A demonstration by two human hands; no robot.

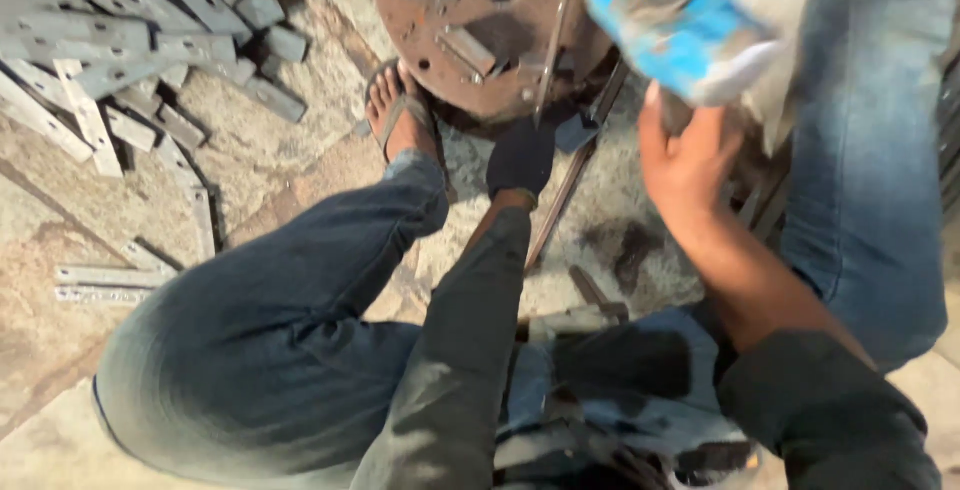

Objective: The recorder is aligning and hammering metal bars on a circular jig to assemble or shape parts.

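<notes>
Blue, paint-smeared tool [678,30] sits high up on the right side, blurry, so I cannot tell just what it is. It is right above the right hand [688,155]. That hand is bare and reaches up to it, with the fingers curled under the blue thing and touching a dark handle part there. It looks like it is gripping, but the blur hides how tight.

Closest to me, the person is crouching in faded blue jeans [260,350] and dark sleeves. One knee is on the left and one leg goes up the right side.

A bit further out, the left hand [520,155] is in a dark glove. It is closed around a thin metal rod [553,35] that stands almost straight up. A second thin bar [570,185] leans on the floor just beside it.

A bare foot in a sandal [400,115] rests on the stone floor [290,140], near the glove.

Past the hands is a big, round, rusty metal plate [450,20] with holes and small blocks on it. The rod crosses in front of it.

Far off on the left lies a pile of grey metal strips [120,50].
</notes>
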